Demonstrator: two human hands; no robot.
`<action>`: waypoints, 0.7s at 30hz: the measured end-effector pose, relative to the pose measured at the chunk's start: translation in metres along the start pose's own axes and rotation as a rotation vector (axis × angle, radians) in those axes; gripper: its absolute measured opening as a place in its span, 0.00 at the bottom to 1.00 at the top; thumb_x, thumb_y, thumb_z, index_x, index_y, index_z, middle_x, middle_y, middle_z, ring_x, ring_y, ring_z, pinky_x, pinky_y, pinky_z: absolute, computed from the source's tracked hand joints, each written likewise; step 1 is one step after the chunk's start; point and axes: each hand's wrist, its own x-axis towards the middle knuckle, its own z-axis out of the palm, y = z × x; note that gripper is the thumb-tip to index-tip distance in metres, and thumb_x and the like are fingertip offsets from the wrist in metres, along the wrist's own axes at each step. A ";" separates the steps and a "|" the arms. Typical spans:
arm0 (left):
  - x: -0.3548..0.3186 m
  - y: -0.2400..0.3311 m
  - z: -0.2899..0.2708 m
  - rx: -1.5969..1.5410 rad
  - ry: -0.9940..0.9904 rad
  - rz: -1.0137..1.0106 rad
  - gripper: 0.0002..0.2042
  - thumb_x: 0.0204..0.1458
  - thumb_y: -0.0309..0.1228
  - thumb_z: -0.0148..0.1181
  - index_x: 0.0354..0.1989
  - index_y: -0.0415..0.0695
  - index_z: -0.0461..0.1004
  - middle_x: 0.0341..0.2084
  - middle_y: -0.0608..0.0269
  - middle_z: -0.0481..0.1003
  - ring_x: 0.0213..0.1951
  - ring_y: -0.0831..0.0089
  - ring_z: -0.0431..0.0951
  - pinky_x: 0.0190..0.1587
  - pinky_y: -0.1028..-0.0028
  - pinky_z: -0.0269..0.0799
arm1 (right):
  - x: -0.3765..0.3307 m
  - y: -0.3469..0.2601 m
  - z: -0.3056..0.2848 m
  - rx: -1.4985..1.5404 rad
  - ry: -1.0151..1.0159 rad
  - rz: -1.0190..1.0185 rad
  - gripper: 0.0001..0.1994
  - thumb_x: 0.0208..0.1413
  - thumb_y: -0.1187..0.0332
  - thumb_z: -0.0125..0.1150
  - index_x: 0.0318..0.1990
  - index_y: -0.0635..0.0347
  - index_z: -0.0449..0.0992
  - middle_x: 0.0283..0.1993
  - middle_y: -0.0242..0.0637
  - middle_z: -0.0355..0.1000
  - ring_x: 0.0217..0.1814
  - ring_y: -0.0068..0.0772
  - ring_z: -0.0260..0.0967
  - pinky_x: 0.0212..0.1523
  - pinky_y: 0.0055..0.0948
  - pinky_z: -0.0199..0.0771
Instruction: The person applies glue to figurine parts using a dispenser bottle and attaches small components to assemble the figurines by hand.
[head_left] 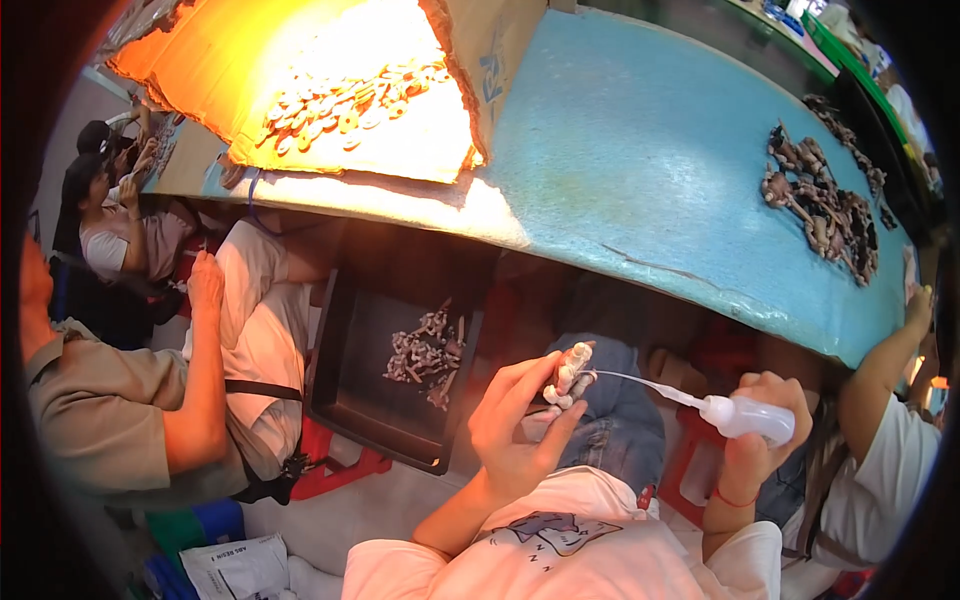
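Between the thumb and fingers of my left hand [515,425] is a small pale figurine [568,378], held upright above my lap. My right hand [772,435] grips a white squeeze bottle [748,418] with a long, thin nozzle. The bottle lies nearly level, its nozzle pointing left. The nozzle's tip reaches the figurine's right side; whether it touches is too small to tell. My left fingers partly hide the figurine's back and lower part.
A black tray [385,425] with small pale pieces sits left of my hands. Ahead is a blue tabletop [620,130] with dark figurines [825,205] at right. A brightly lit cardboard box [465,100] holds ring-like pieces [345,105]. People sit on both sides.
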 end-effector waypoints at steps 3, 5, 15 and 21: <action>0.002 -0.002 -0.005 0.180 0.035 0.141 0.24 0.35 0.14 0.63 0.46 0.31 0.69 0.38 0.50 0.71 0.36 0.69 0.74 0.35 0.77 0.72 | -0.004 -0.009 -0.005 -0.076 0.002 -0.022 0.27 0.37 0.47 0.67 0.27 0.69 0.73 0.23 0.37 0.65 0.21 0.30 0.63 0.23 0.26 0.64; 0.002 -0.006 -0.006 0.216 0.062 0.183 0.23 0.35 0.14 0.64 0.45 0.31 0.70 0.37 0.49 0.71 0.36 0.68 0.75 0.35 0.76 0.73 | -0.004 -0.006 0.006 -0.156 0.140 -0.171 0.25 0.37 0.48 0.67 0.25 0.67 0.72 0.18 0.35 0.64 0.16 0.30 0.61 0.19 0.25 0.62; 0.001 -0.007 -0.011 0.368 0.154 0.362 0.23 0.33 0.13 0.65 0.43 0.31 0.70 0.37 0.49 0.70 0.37 0.65 0.76 0.36 0.76 0.76 | 0.006 -0.021 0.002 -0.215 -0.240 -0.453 0.19 0.33 0.58 0.70 0.29 0.62 0.72 0.11 0.30 0.57 0.10 0.28 0.57 0.12 0.22 0.56; 0.001 -0.008 -0.010 0.348 0.151 0.383 0.22 0.35 0.12 0.64 0.43 0.31 0.70 0.38 0.49 0.69 0.37 0.63 0.76 0.37 0.76 0.77 | -0.001 -0.017 -0.007 -0.276 -0.378 -0.462 0.22 0.39 0.50 0.66 0.28 0.62 0.69 0.18 0.32 0.63 0.14 0.28 0.56 0.16 0.25 0.61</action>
